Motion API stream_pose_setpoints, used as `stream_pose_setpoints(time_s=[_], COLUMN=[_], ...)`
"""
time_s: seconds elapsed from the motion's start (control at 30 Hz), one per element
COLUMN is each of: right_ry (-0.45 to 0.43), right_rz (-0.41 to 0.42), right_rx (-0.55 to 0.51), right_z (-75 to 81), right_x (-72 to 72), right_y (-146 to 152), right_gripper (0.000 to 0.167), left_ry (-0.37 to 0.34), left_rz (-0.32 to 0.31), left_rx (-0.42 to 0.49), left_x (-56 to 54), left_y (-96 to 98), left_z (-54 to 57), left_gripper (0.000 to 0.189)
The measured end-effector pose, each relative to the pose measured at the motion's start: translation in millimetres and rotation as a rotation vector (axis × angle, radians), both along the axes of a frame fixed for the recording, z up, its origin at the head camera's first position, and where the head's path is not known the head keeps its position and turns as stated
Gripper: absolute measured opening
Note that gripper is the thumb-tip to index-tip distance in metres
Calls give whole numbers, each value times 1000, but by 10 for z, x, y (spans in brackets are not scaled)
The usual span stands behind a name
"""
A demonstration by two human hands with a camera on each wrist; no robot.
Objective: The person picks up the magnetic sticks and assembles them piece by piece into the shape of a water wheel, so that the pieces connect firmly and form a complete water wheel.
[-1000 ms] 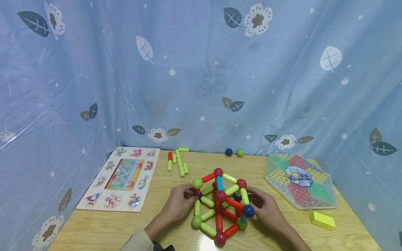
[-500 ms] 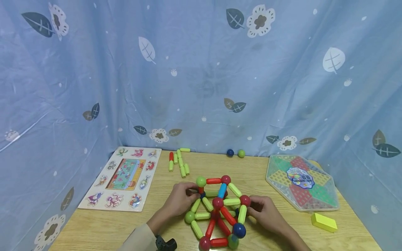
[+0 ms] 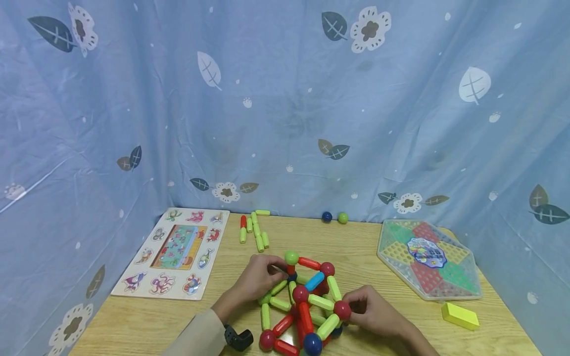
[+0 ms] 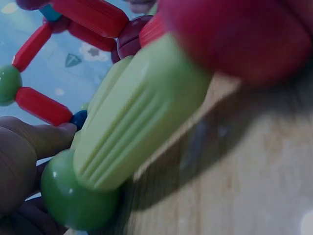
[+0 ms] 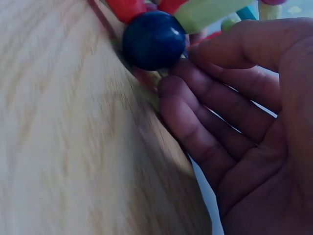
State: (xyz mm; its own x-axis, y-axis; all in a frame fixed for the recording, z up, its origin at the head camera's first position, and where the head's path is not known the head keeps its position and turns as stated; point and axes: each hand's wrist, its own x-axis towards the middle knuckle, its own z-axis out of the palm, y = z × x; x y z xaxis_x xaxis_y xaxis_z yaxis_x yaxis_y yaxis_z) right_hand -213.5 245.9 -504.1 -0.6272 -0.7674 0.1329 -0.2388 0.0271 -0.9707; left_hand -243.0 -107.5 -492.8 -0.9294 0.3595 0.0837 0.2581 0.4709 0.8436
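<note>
A frame of magnetic rods and balls (image 3: 305, 316) stands near the front middle of the table, in red, yellow-green, blue and dark red. My left hand (image 3: 260, 278) pinches its left side, at the short red rod (image 4: 45, 106) beneath a light green ball (image 3: 291, 257). In the left wrist view, fingertips meet that rod beside a small dark blue ball (image 4: 79, 119). My right hand (image 3: 373, 310) grips the right side, close under a dark red ball (image 3: 342, 310). The right wrist view puts those fingertips against a dark blue ball (image 5: 154, 40); finger ends behind it are hidden.
Several loose rods (image 3: 257, 232) lie at the back left, beside a sea-animal puzzle board (image 3: 120, 289). Two loose balls, dark blue (image 3: 327, 217) and green (image 3: 343, 218), sit by the curtain. On the right are a hexagonal game box (image 3: 429, 259) and a yellow block (image 3: 460, 316).
The frame has turned clockwise as seen from above, its near side swinging left. My right hand has come nearer to me with it; my left hand has shifted slightly right.
</note>
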Motion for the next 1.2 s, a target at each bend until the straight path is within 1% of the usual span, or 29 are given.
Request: stream_pose_setpoints(time_s=[0.13,0.2,0.23,0.3,0.37,0.47,0.53,0.57,0.63,0.7,0.73,0.8,0.87,0.93,1.0,1.07,1.2], right_ry=[-44,-46,-49,-39,-17,26,50,56,57,45,38,29,30,34,35,40,36], right_rz=[40,49,52,43,18,-30,-60,-70,-85,-96,-98,-97,-92,-84,-80,-78,-76], right_rx=[-18,-23,-23,-9,15,46,54,54,53,50,45,34,17,0,-12,-24,-36], right_z=[2,4,8,23,47,88,111,120,132,140,143,146,143,137,125,104,58], right_x=[19,21,21,17,11,-5,-19,-27,-41,-49,-51,-50,-50,-50,-52,-57,-60], right_y=[-39,-48,-48,-34,-8,45,74,87,103,111,111,107,99,92,88,87,81], right_gripper=[18,18,19,20,21,21,21,21,20,20,20,19,20,20,20,21,21], left_ry=[23,5,-21,-78,-133,-191,-230,-249,-285,-294,-284,-242,-166,-93,-39,-4,46], left_rz=[-23,-14,-1,57,130,229,271,289,302,300,291,284,281,296,315,338,380], left_rx=[-17,-11,6,59,157,304,377,394,407,384,354,257,128,4,-89,-144,-242], left_x=[-31,-43,-48,-73,-118,-212,-280,-313,-383,-459,-497,-574,-646,-718,-782,-844,-926], left_y=[-11,-55,-92,-197,-339,-592,-762,-838,-975,-1077,-1114,-1159,-1170,-1151,-1115,-1076,-984], left_z=[16,35,52,94,138,198,226,238,258,266,268,265,254,228,197,163,119], left_gripper=[19,19,19,21,23,31,37,40,46,48,48,44,40,36,33,29,27])
